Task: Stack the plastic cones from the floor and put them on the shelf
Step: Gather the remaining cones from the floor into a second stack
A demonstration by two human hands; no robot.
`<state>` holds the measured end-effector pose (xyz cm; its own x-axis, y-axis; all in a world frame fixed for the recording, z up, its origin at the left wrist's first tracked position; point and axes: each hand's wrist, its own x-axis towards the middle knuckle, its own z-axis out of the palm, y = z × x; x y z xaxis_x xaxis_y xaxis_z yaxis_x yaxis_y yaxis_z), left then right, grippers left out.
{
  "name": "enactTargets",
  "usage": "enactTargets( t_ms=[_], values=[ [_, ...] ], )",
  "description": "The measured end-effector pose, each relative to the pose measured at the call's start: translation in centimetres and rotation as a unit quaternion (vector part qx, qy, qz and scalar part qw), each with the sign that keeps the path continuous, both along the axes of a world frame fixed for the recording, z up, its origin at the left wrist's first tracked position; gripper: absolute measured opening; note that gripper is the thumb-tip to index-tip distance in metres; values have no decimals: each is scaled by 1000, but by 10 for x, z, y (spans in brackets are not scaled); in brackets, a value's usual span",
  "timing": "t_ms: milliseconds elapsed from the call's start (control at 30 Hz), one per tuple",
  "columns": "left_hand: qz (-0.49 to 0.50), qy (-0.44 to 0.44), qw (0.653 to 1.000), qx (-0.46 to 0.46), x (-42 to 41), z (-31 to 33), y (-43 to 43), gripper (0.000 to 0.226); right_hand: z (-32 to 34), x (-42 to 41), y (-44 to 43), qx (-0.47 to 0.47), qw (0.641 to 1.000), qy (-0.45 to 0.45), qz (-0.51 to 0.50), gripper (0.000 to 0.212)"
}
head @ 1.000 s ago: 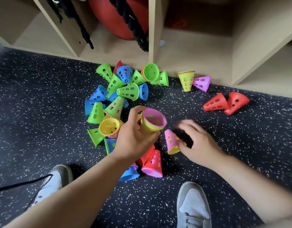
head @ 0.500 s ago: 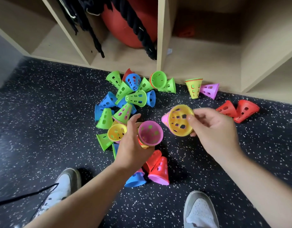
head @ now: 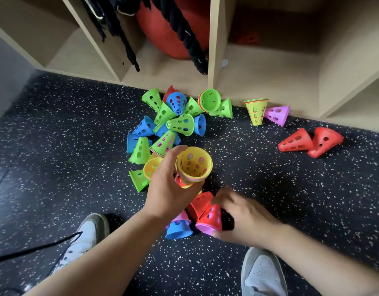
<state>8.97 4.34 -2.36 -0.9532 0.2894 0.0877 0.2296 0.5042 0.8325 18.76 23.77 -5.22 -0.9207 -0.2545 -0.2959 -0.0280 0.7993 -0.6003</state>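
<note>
Left hand [head: 169,189]: grip closed round a nested stack of perforated plastic cones [head: 193,165]. Yellow cone innermost, wide mouth tilted up toward the camera, pink and red edges showing below it. Stack is held off the floor, over the near edge of the pile.

Right hand [head: 246,218]: motion-blurred, low at the floor. Grip narrow, fingers over the narrow end and thumb at the pink rim of a red perforated plastic cone [head: 209,217] lying on its side. A second red plastic cone [head: 199,205] touches it on the left, also on its side. Just beside those, under the left wrist, sits a blue plastic cone with a purple one nested on it [head: 179,229].

Beyond the left hand, a loose pile of green and blue plastic cones [head: 171,124] lies on the black speckled floor [head: 56,167]. Yellow ones at its near edge are partly hidden by the hand. Right of the pile, near the shelf edge, a small yellow cone stack [head: 256,112] stands narrow end down, with a purple plastic cone [head: 277,115] on its side touching it. Further right, two red plastic cones [head: 297,142] lie side by side, touching.

A light wooden cubby shelf [head: 269,82] runs along the back. One compartment holds a big red ball [head: 158,39] and a thick black rope [head: 184,34]. A grey shoe [head: 263,274] is at the bottom edge.
</note>
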Motion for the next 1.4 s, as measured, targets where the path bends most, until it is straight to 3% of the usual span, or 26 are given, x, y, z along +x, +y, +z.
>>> enactTargets(
  t_ms=[167, 267, 333, 467, 533, 600, 700, 767, 900, 1000, 1067, 1133, 1400],
  values=[
    [1, 0, 1000, -13, 3, -3, -4, 75, -24, 9, -10, -15, 993, 110, -27, 21],
    [-6, 7, 1000, -28, 3, -4, -7, 77, -14, 4, 3, -44, 985, 127, -109, 5],
    [-9, 9, 999, -38, 2, -4, -8, 78, 5, -4, 15, -57, 969, 147, -188, 10],
    [-19, 9, 999, -46, 1, -1, -10, 75, 63, -29, 29, -211, 883, 125, -401, 17],
    [-27, 16, 998, -51, 1, -2, -12, 77, 84, -44, 25, -310, 829, 115, -450, 17],
    [-29, 13, 998, -54, 2, -1, -13, 86, 97, -56, 13, -361, 816, 76, -446, 17],
    [-31, -1, 999, -38, 4, 6, -12, 103, 99, -66, -5, -373, 844, -7, -386, 12],
    [-40, 12, 998, -39, 3, 8, -14, 103, 92, -66, -8, -346, 864, -11, -366, 11],
    [-41, 46, 996, -64, -4, 3, -28, 84, 55, -54, -7, -154, 932, 93, -314, 9],
    [-27, 34, 997, -63, -7, 2, -37, 79, 19, -40, -21, -65, 984, 8, -166, 30],
    [-19, 29, 997, -70, -7, 0, -42, 80, -1, -36, -28, -37, 991, -35, -121, 49],
    [-17, 29, 996, -81, -6, -4, -47, 81, -16, -35, -30, -36, 993, -20, -109, 55],
    [-1, 19, 995, -94, -1, -9, -60, 80, -14, -40, -27, -94, 979, 67, -168, 27]
  ],
)
